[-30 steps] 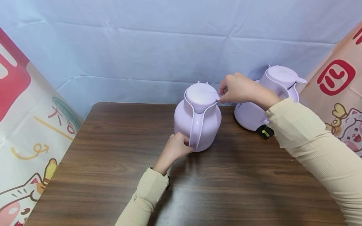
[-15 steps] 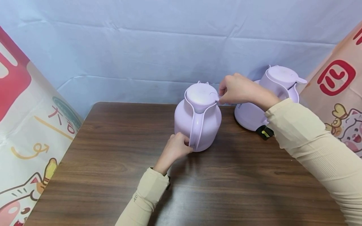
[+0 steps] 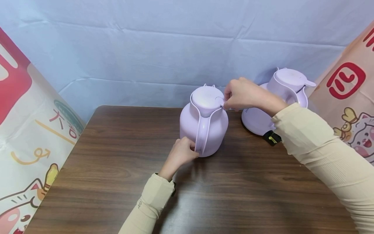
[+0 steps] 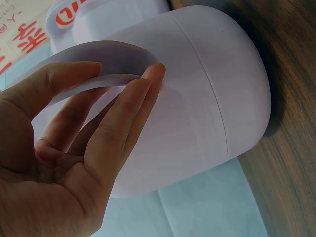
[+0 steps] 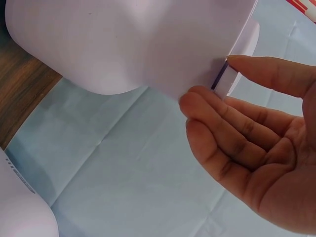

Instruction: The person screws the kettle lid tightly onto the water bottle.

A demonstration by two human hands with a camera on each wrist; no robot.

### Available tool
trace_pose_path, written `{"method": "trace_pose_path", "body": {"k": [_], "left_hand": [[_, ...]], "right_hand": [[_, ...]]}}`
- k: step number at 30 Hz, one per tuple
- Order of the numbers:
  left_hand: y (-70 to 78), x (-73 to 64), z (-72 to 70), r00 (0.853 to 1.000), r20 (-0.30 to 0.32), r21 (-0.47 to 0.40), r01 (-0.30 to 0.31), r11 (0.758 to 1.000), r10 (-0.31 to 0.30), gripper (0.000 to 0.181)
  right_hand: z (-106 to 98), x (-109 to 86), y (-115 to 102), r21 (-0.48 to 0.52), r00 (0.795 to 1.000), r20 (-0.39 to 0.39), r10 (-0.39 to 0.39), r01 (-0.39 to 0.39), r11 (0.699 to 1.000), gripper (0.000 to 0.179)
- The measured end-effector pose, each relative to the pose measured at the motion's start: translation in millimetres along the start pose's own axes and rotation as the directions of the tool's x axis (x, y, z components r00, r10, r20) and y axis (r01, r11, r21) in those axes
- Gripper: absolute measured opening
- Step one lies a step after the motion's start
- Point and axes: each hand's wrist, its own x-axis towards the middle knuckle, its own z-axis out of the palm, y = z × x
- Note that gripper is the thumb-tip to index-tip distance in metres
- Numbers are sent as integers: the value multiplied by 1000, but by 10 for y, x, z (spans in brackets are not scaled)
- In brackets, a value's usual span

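Observation:
A lilac thermos jug (image 3: 216,130) with two small ear-like points on top stands upright on the table. My left hand (image 3: 181,152) holds the lower part of its handle (image 3: 204,130); the left wrist view shows the thumb on one side of the handle strip (image 4: 116,79) and fingers on the other. Up at the round lid (image 3: 205,96), my right hand (image 3: 242,92) pinches the lid's tab, largely hidden by the fingers in the head view. In the right wrist view, the thumb and fingers (image 5: 212,111) are at the tab beside the jug's neck.
A second lilac jug (image 3: 290,79) stands at the back right, partly behind the right forearm, with a black tag (image 3: 272,137) near its base. The wooden table (image 3: 131,130) meets a pale blue cloth backdrop (image 3: 146,58). Printed cartoon panels (image 3: 355,120) flank both sides.
My right hand has shifted slightly left and toward me, and the lid's tab has turned a little with it. The left hand and the jug's body hold nearly still.

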Motion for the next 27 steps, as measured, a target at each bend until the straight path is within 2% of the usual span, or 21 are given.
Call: {"method": "trace_pose_path", "body": {"k": [6, 13, 27], "left_hand": [[3, 2, -1, 1000, 2, -2, 9, 1000, -9, 36], [5, 2, 1, 1000, 4, 3, 9, 1000, -9, 36], [0, -2, -3, 1000, -12, 2, -13, 1000, 13, 38]], "right_hand": [[12, -4, -18, 35, 1000, 22, 5, -6, 999, 8], [16, -14, -46, 23, 1000, 29, 0, -1, 1000, 9], [27, -16, -127, 42, 998, 44, 48, -50, 998, 11]]}}
